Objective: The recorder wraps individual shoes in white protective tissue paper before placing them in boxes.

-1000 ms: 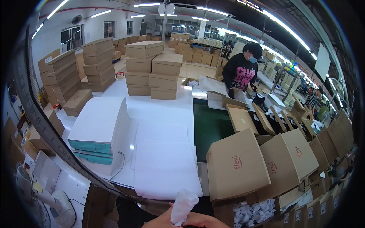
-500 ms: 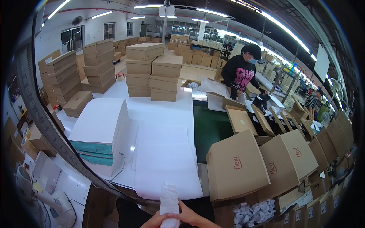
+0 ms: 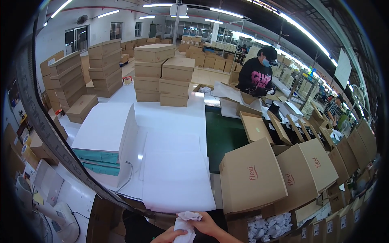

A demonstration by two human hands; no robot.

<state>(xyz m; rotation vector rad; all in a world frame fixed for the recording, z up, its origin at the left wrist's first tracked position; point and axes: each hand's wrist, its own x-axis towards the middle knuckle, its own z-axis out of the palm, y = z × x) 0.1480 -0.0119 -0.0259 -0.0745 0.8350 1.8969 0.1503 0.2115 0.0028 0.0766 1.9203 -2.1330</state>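
Paper roll [image 3: 186,235] lower, crumpled since before, left hand [image 3: 168,235], right hand [image 3: 208,225] clamped on it, white sheets [image 3: 178,182] ahead of hands

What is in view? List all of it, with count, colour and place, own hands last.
crumpled paper: one piece, white, between both hands
flat sheets: several, white, front of table
paper stack: one, white with teal wrapping, table's left
table: one, white, centre
green surface: one, green, right of table
stacked boxes: many, brown, table's far end
open boxes: several, brown, right
paper wads: many, white, lower right
dark bar: one, black, slanting at left
co-worker: one, black top, beyond open boxes
ceiling lights: several, white, overhead
background items: too small to count
left hand: one, bare, lower edge
right hand: one, bare, lower edge
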